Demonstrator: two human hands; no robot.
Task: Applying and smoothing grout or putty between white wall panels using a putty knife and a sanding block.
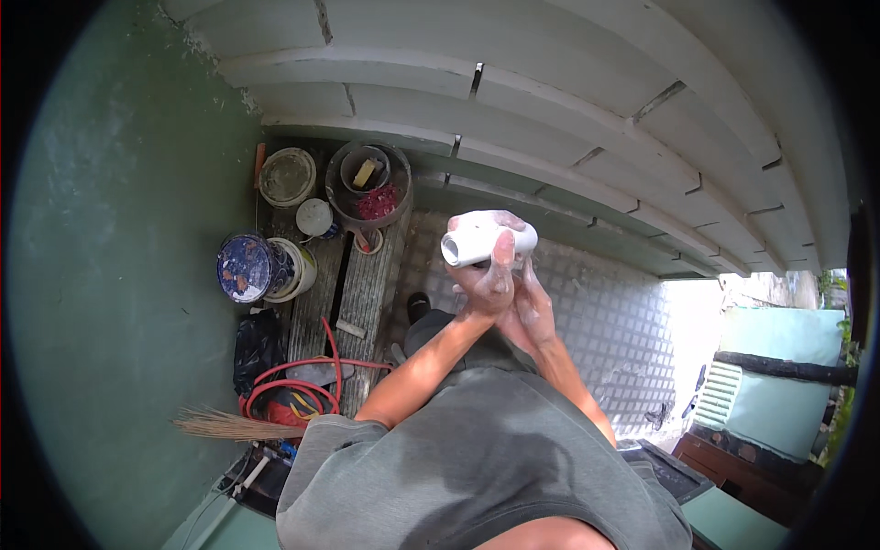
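In front of my body, both hands hold up a white tube (477, 242) with a round hollow end facing left. My left hand (490, 286) is closed round it, the thumb pressed along its near side. Close against it, my right hand (533, 310) supports the tube from below and the right; its fingertips are partly hidden behind it. White powder or paste coats both hands.
A weathered wooden bench (367, 298) on the left bears a paint-stained bucket (245, 268), a lidded pail (287, 176) and a round basin (403, 215). A red hose (335, 367) coils near a straw broom (229, 424). White slats (550, 101) rise ahead.
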